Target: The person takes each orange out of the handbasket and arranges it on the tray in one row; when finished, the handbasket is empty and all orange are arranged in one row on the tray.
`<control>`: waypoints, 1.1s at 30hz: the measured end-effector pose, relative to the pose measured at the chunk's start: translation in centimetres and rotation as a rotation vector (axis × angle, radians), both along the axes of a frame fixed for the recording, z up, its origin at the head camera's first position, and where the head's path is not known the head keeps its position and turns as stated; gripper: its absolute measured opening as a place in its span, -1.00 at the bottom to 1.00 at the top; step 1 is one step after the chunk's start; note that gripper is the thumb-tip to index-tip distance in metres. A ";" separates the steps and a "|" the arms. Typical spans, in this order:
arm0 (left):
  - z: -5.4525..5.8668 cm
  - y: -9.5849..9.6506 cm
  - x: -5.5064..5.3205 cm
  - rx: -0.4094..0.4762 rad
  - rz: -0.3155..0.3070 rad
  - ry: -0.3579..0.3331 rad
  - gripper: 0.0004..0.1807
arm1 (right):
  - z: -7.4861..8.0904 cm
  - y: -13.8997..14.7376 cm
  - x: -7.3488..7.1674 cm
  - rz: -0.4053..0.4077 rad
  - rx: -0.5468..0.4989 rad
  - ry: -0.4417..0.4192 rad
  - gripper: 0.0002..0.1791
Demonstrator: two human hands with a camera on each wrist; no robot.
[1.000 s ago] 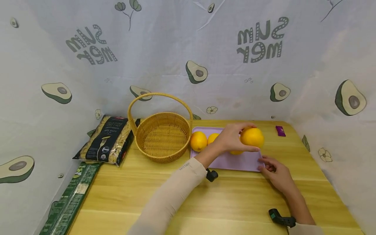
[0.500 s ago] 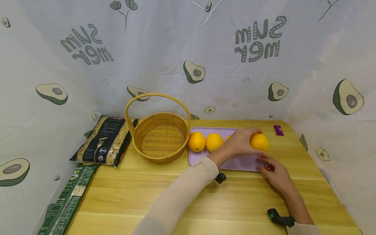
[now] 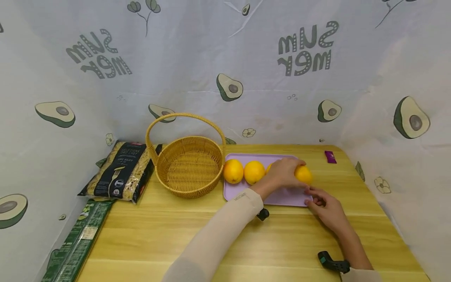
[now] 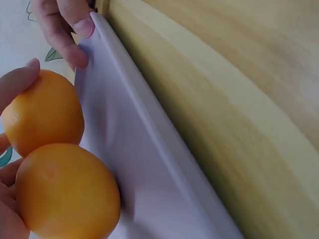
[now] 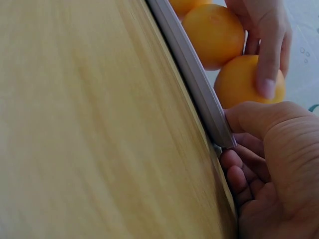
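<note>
My left hand (image 3: 284,174) holds an orange (image 3: 303,175) at the right end of a lilac tray (image 3: 232,192). Thumb and fingers lie on opposite sides of this fruit, as the right wrist view makes plain. Beside it sits another orange (image 4: 68,191), touching it in the left wrist view and mostly hidden by the hand from above. Two more oranges, one at the tray's left end (image 3: 233,171) and one just right of it (image 3: 254,172), stand in the same row. My right hand (image 3: 329,209) pinches the tray's front right corner, thumb on the rim and fingers curled beneath.
Left of the tray stands a wicker basket (image 3: 165,178) with a tall handle. A pasta bag (image 3: 119,172) and a long green packet (image 3: 75,239) lie at the far left. A small purple packet (image 3: 330,157) is at the back right, near a patterned cloth wall (image 3: 197,47).
My left hand has carried the orange rightward and down to the tray's right end, uncovering the second orange from the left. The right hand stays on the corner. The head view has shifted slightly.
</note>
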State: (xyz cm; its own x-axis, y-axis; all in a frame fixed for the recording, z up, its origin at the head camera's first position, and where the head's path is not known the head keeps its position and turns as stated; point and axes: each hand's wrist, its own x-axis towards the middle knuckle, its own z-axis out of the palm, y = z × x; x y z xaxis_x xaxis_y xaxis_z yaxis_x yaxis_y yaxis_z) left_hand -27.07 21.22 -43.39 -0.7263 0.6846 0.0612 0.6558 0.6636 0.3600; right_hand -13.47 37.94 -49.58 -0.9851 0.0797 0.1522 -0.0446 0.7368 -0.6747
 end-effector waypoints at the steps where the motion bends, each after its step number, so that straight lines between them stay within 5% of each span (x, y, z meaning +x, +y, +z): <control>1: -0.2 0.0 0.0 -0.013 -0.001 0.012 -0.09 | 0.0 -0.1 0.0 -0.003 -0.002 -0.006 -0.52; 10: -1.0 -0.2 -0.3 -0.103 -0.017 0.159 -0.05 | -0.2 -0.5 -0.5 -0.009 0.006 -0.017 -0.47; 21: -0.5 -0.7 0.2 -0.162 -0.065 0.204 0.03 | 0.1 0.0 -0.1 -0.018 0.025 -0.023 -0.50; 33: -0.3 -3.6 -0.3 -0.083 -0.098 0.197 0.14 | 0.0 0.0 -0.2 -0.022 0.040 -0.039 -0.59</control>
State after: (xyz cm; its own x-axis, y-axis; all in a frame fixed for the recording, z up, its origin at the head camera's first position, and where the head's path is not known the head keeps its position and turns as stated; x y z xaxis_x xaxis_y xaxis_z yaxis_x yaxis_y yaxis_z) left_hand -27.41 17.59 -43.72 -0.6355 0.7602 0.1354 0.7710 0.6150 0.1655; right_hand -13.70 37.95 -49.53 -0.9885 0.0960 0.1172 -0.0023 0.7639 -0.6453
